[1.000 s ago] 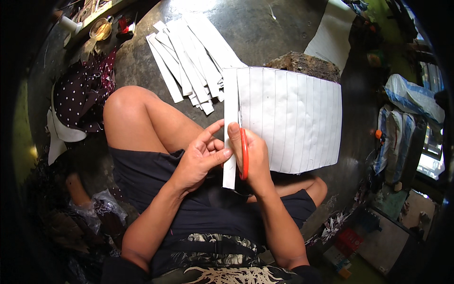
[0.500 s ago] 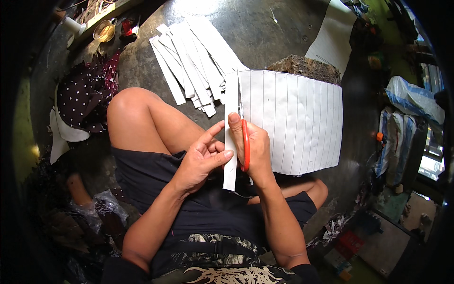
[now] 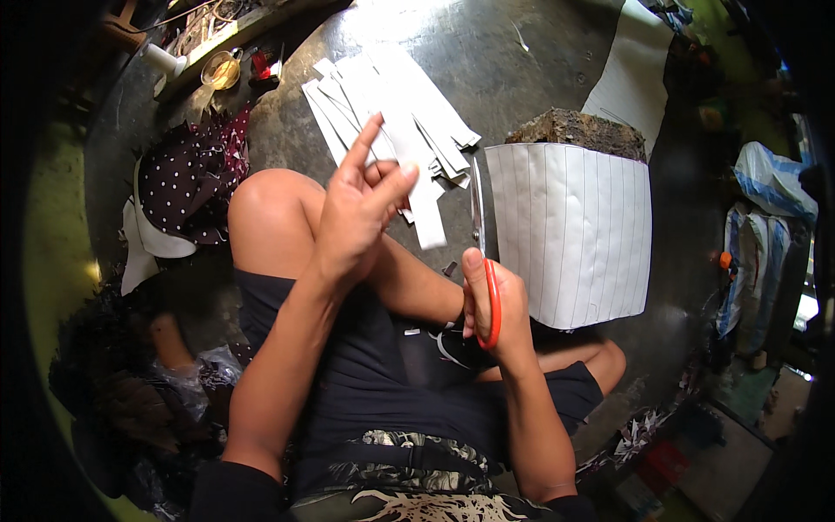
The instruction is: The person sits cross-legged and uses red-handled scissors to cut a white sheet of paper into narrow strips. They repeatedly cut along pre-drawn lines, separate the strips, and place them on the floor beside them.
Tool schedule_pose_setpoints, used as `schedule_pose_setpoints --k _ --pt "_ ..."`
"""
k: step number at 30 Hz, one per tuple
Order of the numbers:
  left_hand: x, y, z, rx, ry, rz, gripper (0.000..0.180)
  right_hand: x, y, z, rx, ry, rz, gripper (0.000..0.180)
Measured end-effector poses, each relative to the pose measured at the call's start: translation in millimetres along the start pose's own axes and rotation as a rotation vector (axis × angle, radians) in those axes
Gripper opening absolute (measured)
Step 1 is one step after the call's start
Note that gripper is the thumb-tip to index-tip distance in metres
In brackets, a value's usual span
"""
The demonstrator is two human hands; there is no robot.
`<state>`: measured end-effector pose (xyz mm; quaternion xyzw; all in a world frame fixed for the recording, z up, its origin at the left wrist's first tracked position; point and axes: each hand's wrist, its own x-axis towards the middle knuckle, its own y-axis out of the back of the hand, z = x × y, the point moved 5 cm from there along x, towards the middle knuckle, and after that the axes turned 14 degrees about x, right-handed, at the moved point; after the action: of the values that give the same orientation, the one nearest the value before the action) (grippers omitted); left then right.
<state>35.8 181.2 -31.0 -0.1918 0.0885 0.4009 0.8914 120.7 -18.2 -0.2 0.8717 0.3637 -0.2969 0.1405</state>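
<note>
My left hand (image 3: pixel 352 204) is over the near end of a pile of white strips (image 3: pixel 444 117). Its index finger points away, and the thumb presses on a white strip (image 3: pixel 428 222) whose near end hangs towards my shin. In my right hand (image 3: pixel 504 304) is a pair of scissors (image 3: pixel 477 209) with red handles, blades pointing away from me. Just right of the blades stands a white sheet (image 3: pixel 574 235) ruled with dark lines, apart from them. The sheet leans over a rough brown block (image 3: pixel 578 130).
Another white piece (image 3: pixel 631 65) lies beyond the block. At the left are a dark polka-dot cloth (image 3: pixel 187 187), a glass cup (image 3: pixel 221 71) and a small red item (image 3: pixel 263 63). White and blue sacks (image 3: pixel 774 178) lie at the far right.
The strip is now separate from the lined sheet. My left hand has carried it away from me and left, onto the pile. The scissors have drawn back from the sheet, their blades now uncovered.
</note>
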Motion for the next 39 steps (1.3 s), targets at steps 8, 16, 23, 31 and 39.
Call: schedule_pose_setpoints --k 8,16,23,31,39 --pt "17.2 1.8 -52.6 -0.063 0.562 0.091 0.046 -26.1 24.6 24.8 0.106 -0.041 0.005 0.064" --pt "-48.0 -90.5 -123.3 0.127 0.603 -0.188 0.105 -118.6 49.8 56.6 0.164 -0.193 -0.103 0.052" --pt "-68.9 -86.8 -122.3 -0.151 0.67 -0.242 0.051 -182.3 65.2 82.0 0.219 -0.344 -0.05 0.053" --pt "-121.3 -78.6 -100.3 -0.063 0.618 -0.409 0.029 -178.6 62.4 90.3 0.051 -0.342 -0.004 0.054" --pt "-125.7 -66.9 -98.3 -0.047 0.579 -0.413 0.033 -151.4 33.1 91.1 0.076 -0.248 0.072 0.055"
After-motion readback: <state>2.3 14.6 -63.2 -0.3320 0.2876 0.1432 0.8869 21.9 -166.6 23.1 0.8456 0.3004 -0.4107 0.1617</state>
